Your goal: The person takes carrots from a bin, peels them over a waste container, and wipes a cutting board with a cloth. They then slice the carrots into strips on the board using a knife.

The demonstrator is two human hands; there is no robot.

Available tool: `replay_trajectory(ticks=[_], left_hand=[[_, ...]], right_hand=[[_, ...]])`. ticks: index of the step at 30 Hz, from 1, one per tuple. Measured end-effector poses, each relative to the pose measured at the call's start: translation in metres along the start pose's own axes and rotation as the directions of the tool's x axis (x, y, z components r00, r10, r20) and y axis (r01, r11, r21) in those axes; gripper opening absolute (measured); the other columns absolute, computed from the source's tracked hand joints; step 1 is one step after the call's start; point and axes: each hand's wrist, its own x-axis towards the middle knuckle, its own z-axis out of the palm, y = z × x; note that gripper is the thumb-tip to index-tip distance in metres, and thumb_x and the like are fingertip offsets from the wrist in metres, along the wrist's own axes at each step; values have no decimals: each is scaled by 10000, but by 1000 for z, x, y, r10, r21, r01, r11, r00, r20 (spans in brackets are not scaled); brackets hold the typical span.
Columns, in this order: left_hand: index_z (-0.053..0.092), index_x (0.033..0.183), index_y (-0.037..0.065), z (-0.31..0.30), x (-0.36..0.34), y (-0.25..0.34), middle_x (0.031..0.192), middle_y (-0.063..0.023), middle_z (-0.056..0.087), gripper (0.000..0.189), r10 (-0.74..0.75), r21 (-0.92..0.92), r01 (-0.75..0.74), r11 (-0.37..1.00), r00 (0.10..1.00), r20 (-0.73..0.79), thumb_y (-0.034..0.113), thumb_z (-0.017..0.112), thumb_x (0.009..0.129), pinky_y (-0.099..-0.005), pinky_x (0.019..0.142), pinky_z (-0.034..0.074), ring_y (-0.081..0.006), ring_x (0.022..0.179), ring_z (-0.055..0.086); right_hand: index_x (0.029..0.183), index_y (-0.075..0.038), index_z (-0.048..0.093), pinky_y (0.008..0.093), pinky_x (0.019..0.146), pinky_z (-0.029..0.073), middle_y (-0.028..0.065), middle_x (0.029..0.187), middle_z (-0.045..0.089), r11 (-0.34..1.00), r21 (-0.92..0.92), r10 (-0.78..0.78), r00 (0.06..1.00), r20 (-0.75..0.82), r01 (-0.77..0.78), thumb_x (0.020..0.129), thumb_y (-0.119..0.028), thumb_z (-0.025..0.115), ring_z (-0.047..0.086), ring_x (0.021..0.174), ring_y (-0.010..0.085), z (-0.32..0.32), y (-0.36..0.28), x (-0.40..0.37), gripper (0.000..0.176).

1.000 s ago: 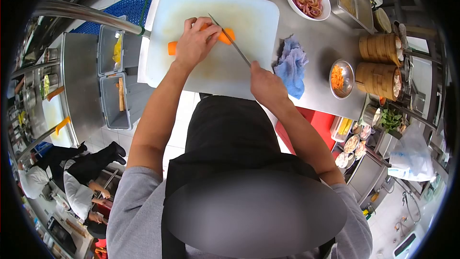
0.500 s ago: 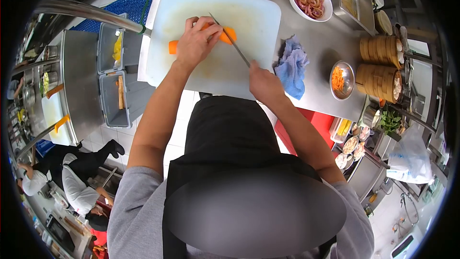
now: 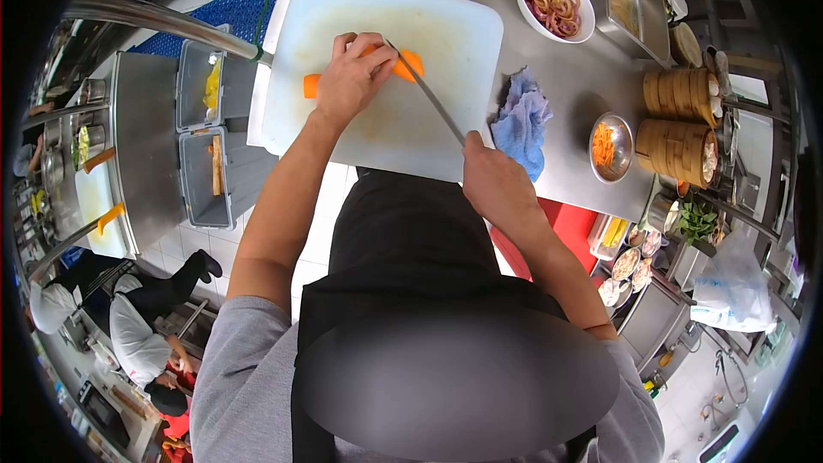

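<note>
On a pale cutting board point(image 3: 386, 129) atop a steel worktop point(image 3: 566, 77), the left hand point(image 3: 351, 77) pins a peeled carrot point(image 3: 406, 67), its fingers bent and bunched over one end. The right hand point(image 3: 501, 184) grips a knife point(image 3: 437, 103), fingers closed around the handle, blade slanting against the carrot. Another orange piece point(image 3: 311, 86) lies beside the left hand; a blue cloth point(image 3: 521, 124) rests right of the board.

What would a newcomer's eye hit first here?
Probably the bright orange carrot pieces on the pale cutting board, under the left hand, with the right hand angling a knife at them. Next, the crumpled blue cloth right of the board, and the white bowl of onion rings beyond.
</note>
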Motion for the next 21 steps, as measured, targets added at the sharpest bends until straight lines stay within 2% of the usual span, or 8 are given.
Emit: replay_trajectory(ticks=[2, 8, 10, 12, 14, 18, 20, 21], left_hand=[[704, 987, 232, 0, 0, 0, 1108, 60, 614, 118, 6, 21, -6, 1000, 1000, 2, 187, 732, 881, -396, 861, 542, -344, 1089, 528], [707, 989, 212, 1, 0, -5, 1111, 49, 616, 111, 35, 11, -35, 999, 999, -26, 185, 728, 884, -403, 889, 526, -343, 1090, 523], [715, 985, 196, 2, -1, -4, 1105, 27, 644, 138, 42, 4, -42, 999, 999, -30, 147, 755, 862, -394, 933, 489, -299, 1085, 540], [714, 994, 201, 3, 0, -4, 1113, 33, 634, 129, 31, 3, -31, 1000, 999, -18, 166, 742, 873, -398, 921, 504, -323, 1090, 535], [713, 1002, 205, 2, -1, -4, 1120, 39, 623, 122, 5, 6, -5, 1000, 1000, 1, 184, 728, 884, -401, 910, 519, -347, 1094, 530], [711, 1002, 205, 2, -2, -4, 1112, 41, 626, 131, 15, 4, -14, 1000, 1000, -19, 176, 734, 877, -398, 908, 523, -348, 1098, 530], [709, 999, 206, 3, -2, -4, 1110, 42, 627, 132, 29, 11, -29, 1000, 999, -21, 174, 736, 874, -397, 906, 524, -348, 1097, 530], [706, 990, 193, 3, -2, -2, 1102, 32, 636, 131, 20, -8, -20, 1000, 999, -26, 155, 742, 870, -395, 930, 494, -318, 1085, 545]], right_hand=[[1123, 57, 498, 533, 704, 569, 264, 840, 684, 1000, 5, 7, 1000, -3, -7, 893, -25, 479, 701, 794, 447, 8, 1, 8, 244], [1154, 41, 486, 541, 720, 569, 254, 855, 691, 1000, 8, -6, 997, -81, 7, 910, -43, 468, 703, 796, 444, 56, 16, 57, 258], [1165, 41, 486, 541, 718, 568, 254, 860, 693, 1000, 20, -7, 995, -98, 9, 912, -48, 467, 704, 800, 444, 57, 14, 54, 269], [1176, 40, 486, 541, 716, 568, 254, 864, 695, 1000, 19, -11, 992, -126, 13, 914, -54, 465, 706, 804, 443, 49, 14, 53, 279], [1170, 56, 493, 542, 726, 567, 260, 861, 695, 1000, -13, -2, 1000, -28, 1, 905, -41, 474, 706, 803, 445, 32, 5, 41, 284], [1159, 68, 495, 536, 718, 569, 265, 849, 693, 1000, 15, 5, 999, -38, -4, 891, -28, 488, 704, 785, 445, 7, -5, 7, 284], [1150, 67, 495, 526, 695, 572, 261, 825, 689, 999, -28, 16, 1000, 21, -16, 879, -16, 499, 704, 765, 443, 0, -5, 1, 283], [1150, 67, 495, 526, 695, 572, 261, 825, 689, 999, -28, 16, 1000, 21, -16, 879, -16, 499, 704, 765, 443, 3, -3, 2, 283]])
